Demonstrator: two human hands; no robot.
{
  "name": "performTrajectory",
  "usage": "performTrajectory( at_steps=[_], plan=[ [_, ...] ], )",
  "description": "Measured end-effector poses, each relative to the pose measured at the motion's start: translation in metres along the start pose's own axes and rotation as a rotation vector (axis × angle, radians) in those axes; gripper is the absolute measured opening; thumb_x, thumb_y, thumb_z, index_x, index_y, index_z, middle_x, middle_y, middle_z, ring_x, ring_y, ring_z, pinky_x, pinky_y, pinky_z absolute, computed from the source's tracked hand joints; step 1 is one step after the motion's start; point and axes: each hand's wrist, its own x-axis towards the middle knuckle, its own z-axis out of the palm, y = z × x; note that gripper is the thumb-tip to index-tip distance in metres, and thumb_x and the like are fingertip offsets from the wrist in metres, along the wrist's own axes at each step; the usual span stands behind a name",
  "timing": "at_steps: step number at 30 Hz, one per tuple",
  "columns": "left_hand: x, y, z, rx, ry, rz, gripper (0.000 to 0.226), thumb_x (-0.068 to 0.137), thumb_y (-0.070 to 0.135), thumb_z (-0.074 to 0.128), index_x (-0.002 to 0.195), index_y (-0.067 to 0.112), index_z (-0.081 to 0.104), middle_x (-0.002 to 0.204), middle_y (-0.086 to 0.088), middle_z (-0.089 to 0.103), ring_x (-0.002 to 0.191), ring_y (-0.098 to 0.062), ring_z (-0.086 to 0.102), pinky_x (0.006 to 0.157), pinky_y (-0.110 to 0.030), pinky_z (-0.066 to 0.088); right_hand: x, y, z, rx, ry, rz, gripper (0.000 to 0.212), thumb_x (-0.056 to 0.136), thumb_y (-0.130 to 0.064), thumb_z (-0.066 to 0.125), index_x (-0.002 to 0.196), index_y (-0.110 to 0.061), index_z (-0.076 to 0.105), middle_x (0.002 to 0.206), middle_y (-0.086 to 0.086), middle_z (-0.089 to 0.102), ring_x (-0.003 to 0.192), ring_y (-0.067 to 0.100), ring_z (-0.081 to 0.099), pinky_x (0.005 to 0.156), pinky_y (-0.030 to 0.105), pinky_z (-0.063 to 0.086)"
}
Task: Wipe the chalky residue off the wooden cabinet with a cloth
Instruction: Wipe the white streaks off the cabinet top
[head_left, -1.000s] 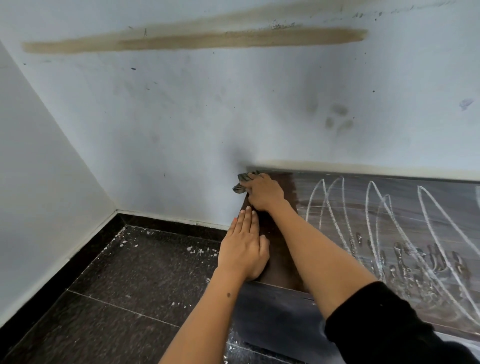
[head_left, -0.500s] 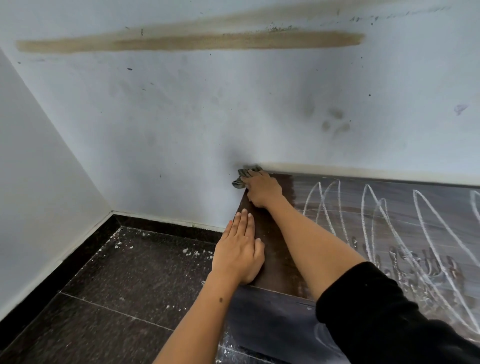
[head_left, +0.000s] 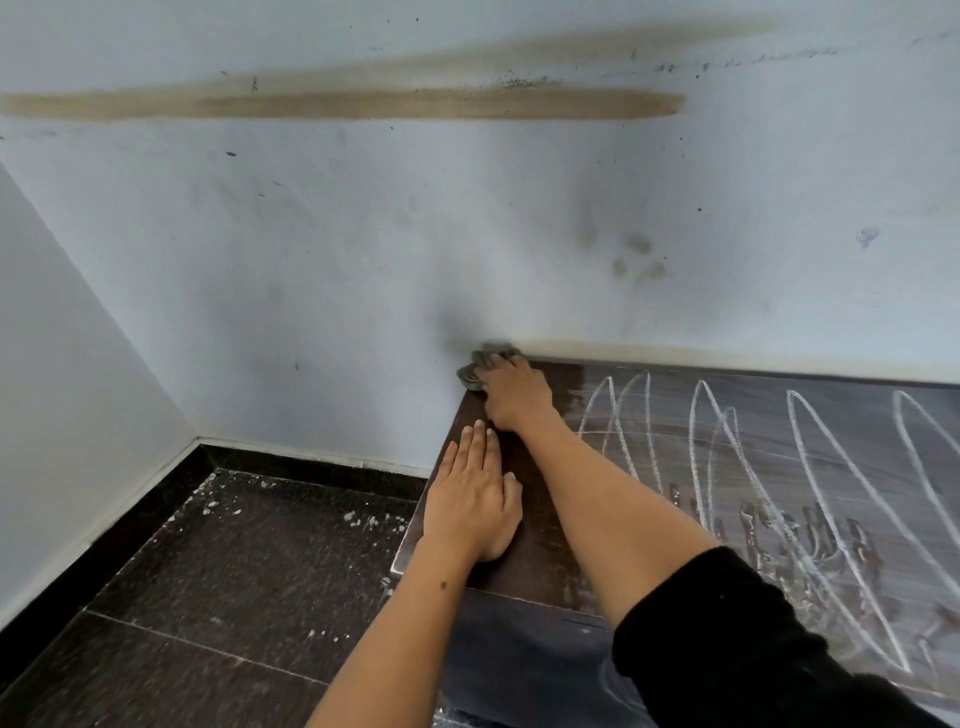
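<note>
With the right hand (head_left: 511, 392) pressing the cloth (head_left: 480, 366) at the cabinet (head_left: 540, 540) top's eleven-o'clock corner and the left hand (head_left: 475, 501) flat and empty, the cloth risked slipping off that edge.

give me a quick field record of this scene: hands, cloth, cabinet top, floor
right hand: presses the cloth at the far left corner of the cabinet top
left hand: flat on the wiped strip near the left edge
chalk loops: cover the top to the right of the arms
floor: dark tiles with white flecks
</note>
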Motion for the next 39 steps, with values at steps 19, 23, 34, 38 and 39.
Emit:
performTrajectory(
  at_steps=[19,23,34,38,39],
  plan=[
    [0.001,0.000,0.001,-0.025,0.026,-0.003,0.059,0.100,0.032,0.021,0.150,0.008,0.002,0.158,-0.007,-0.002,0.146,-0.015,-0.006,0.117,-0.028,-0.006,-0.013,-0.015,0.002,-0.031,0.052,0.100,0.043,0.095,-0.024,0.041,0.137,-0.021,0.044,0.150,0.004,0.032,0.137,0.026,0.026,0.106,0.039,0.028],
    [0.001,0.000,0.001,-0.016,0.018,-0.009,0.058,0.100,0.030,0.020,0.150,0.008,0.002,0.159,-0.007,-0.004,0.145,-0.015,-0.006,0.118,-0.029,-0.005,-0.013,0.016,-0.005,-0.046,0.070,0.173,0.042,0.094,-0.025,0.039,0.135,-0.021,0.048,0.146,0.002,0.039,0.135,0.026,0.030,0.107,0.041,0.027],
    [0.002,0.000,0.001,0.003,0.015,-0.013,0.058,0.100,0.031,0.020,0.150,0.009,0.002,0.159,-0.006,-0.004,0.145,-0.015,-0.006,0.118,-0.029,-0.005,-0.054,0.016,-0.012,-0.013,0.120,0.323,0.038,0.091,-0.022,0.044,0.127,-0.013,0.053,0.141,0.010,0.040,0.132,0.028,0.031,0.106,0.040,0.027],
    [0.003,-0.001,0.002,0.024,0.012,-0.014,0.057,0.100,0.031,0.019,0.150,0.009,0.001,0.158,-0.006,-0.004,0.145,-0.015,-0.007,0.117,-0.029,-0.006,-0.084,0.002,0.003,-0.004,0.223,0.331,0.037,0.090,-0.022,0.043,0.125,-0.016,0.054,0.139,0.009,0.041,0.131,0.027,0.032,0.107,0.038,0.024],
    [0.003,-0.001,0.002,0.028,0.012,-0.015,0.057,0.100,0.031,0.019,0.150,0.008,0.001,0.158,-0.007,-0.004,0.145,-0.015,-0.007,0.117,-0.029,-0.006,-0.084,0.003,0.003,0.009,0.221,0.326,0.039,0.091,-0.023,0.042,0.127,-0.016,0.052,0.141,0.010,0.039,0.133,0.027,0.029,0.110,0.039,0.020]
  ],
)
